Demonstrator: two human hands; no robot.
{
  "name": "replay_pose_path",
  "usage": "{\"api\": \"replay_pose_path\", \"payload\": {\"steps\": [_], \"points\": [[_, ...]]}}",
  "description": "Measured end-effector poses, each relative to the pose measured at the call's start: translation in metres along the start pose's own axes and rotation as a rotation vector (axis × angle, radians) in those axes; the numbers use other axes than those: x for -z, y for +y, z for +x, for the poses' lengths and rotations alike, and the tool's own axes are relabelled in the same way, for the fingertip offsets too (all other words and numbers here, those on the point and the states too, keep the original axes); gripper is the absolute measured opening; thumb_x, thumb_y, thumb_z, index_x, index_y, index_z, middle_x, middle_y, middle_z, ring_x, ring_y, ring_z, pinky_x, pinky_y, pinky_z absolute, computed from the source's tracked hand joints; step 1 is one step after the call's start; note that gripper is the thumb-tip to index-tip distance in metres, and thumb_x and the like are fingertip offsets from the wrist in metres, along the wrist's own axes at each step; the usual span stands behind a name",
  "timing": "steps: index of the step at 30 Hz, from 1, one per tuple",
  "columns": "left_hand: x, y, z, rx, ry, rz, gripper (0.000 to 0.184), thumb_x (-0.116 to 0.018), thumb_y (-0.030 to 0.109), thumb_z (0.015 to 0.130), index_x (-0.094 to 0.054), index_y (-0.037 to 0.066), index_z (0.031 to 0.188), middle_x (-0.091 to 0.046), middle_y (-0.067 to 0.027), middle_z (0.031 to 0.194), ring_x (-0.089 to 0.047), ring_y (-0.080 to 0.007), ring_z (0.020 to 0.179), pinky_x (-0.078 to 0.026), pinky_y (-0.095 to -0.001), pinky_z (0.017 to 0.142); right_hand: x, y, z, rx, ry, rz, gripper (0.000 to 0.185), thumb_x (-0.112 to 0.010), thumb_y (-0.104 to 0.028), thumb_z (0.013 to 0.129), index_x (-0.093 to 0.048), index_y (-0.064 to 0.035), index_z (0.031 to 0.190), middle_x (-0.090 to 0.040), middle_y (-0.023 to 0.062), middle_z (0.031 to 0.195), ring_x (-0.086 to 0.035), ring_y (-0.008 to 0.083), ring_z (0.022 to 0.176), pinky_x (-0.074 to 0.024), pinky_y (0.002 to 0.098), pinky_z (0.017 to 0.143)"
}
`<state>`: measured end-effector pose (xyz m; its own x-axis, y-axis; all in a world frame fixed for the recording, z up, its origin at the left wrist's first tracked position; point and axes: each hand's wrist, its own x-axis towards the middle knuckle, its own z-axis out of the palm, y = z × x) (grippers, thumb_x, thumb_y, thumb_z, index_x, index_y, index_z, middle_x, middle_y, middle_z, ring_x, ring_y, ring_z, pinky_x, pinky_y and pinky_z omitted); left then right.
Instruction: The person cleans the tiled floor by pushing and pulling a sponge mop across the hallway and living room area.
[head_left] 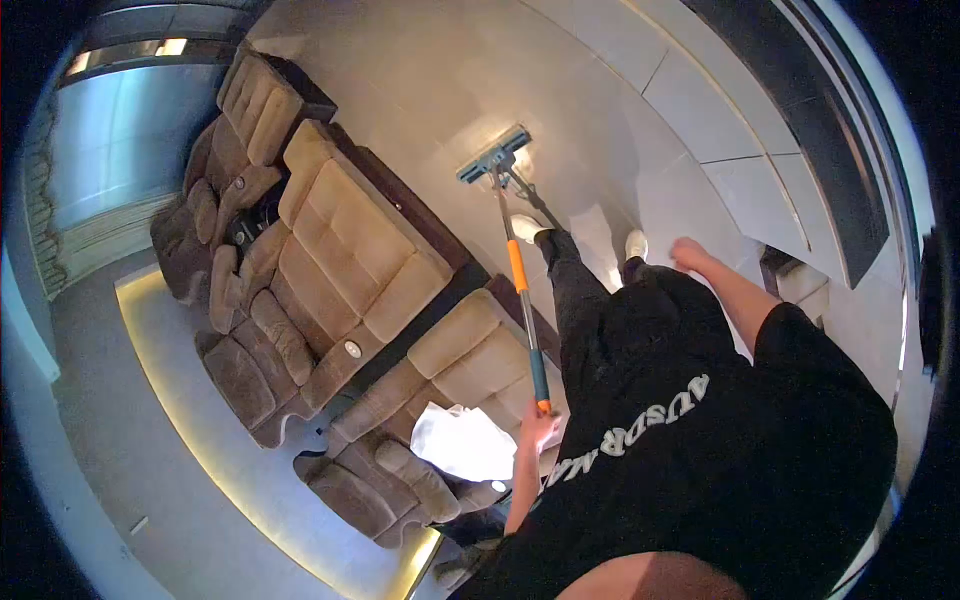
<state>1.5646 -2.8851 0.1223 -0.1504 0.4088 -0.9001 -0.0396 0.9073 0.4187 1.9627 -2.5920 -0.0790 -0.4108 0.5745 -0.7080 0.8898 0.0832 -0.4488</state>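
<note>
My left hand (540, 428) is wrapped round the end of a long mop handle (518, 270) with orange and dark grip sections. At its far end, the flat blue-grey mop head (494, 156) rests on the shiny floor (410, 75), beyond my shoes. Held out to the right of my body, my right hand (690, 255) looks curled closed, with nothing visible in it. Beside my left forearm a bright white cloth (465, 442) lies on a brown recliner seat.
Brown padded recliners (345, 240) stand in a row on the left. A yellow light strip (190, 420) edges the raised step behind them. At the right is a tiled wall or panel (745, 200) with a dark band. A bluish lit panel (130, 140) shows at the upper left.
</note>
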Motion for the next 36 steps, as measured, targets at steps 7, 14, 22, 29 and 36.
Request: {"api": "replay_pose_path", "payload": {"steps": [7, 14, 22, 29, 36], "points": [[-0.016, -0.011, -0.021, -0.288, 0.265, 0.472, 0.022, -0.054, 0.002, 0.066, -0.046, 0.004, 0.087, -0.045, -0.0028, 0.055, -0.043, -0.0118, 0.041, -0.033, -0.0238, 0.034, -0.036, 0.075, -0.147, -0.862, 0.153, 1.017, 0.01, -0.053, -0.015, 0.061, -0.053, -0.0057, 0.059, -0.052, 0.01, 0.054, -0.053, 0.023, 0.05, -0.043, 0.035, 0.046], [-0.048, 0.049, 0.021, -0.039, 0.126, -0.289, 0.013, -0.048, 0.003, 0.071, -0.048, 0.004, 0.084, -0.045, -0.0013, 0.053, -0.039, -0.0077, 0.037, -0.029, -0.0207, 0.031, -0.107, 0.091, -0.143, -0.161, 0.322, 0.371, 0.014, -0.051, -0.017, 0.065, -0.052, -0.0038, 0.062, -0.05, 0.0113, 0.056, -0.054, 0.0213, 0.054, -0.0431, 0.035, 0.047], [-0.079, 0.127, 0.101, 0.005, 0.168, -0.306, 0.005, -0.042, 0.011, 0.08, -0.044, 0.008, 0.084, -0.042, 0.0005, 0.053, -0.035, -0.0032, 0.036, -0.026, -0.0161, 0.027, 0.011, 0.055, -0.159, -0.638, 0.333, 1.189, 0.017, -0.05, -0.015, 0.066, -0.055, 0.0006, 0.072, -0.053, 0.0122, 0.059, -0.053, 0.0198, 0.053, -0.0415, 0.0321, 0.042], [-0.052, 0.218, 0.188, -0.23, 0.047, -0.371, 0.008, -0.047, 0.009, 0.076, -0.044, 0.005, 0.082, -0.045, -0.0007, 0.053, -0.036, -0.0057, 0.034, -0.025, -0.019, 0.026, -0.031, 0.038, -0.143, -0.638, 0.557, 0.675, 0.016, -0.05, -0.015, 0.067, -0.058, -0.0021, 0.069, -0.058, 0.0145, 0.066, -0.055, 0.0228, 0.059, -0.0434, 0.0315, 0.056], [-0.02, 0.355, 0.299, -0.241, 0.037, -0.227, 0.017, -0.043, 0.012, 0.074, -0.044, 0.006, 0.059, -0.038, -0.0005, 0.045, -0.033, -0.0087, 0.03, -0.025, -0.0215, 0.025, -0.069, 0.038, -0.125, -0.842, 0.583, 1.278, 0.017, -0.051, -0.015, 0.066, -0.057, 0.0005, 0.068, -0.055, 0.0081, 0.058, -0.051, 0.0164, 0.051, -0.0412, 0.0281, 0.047]]}}
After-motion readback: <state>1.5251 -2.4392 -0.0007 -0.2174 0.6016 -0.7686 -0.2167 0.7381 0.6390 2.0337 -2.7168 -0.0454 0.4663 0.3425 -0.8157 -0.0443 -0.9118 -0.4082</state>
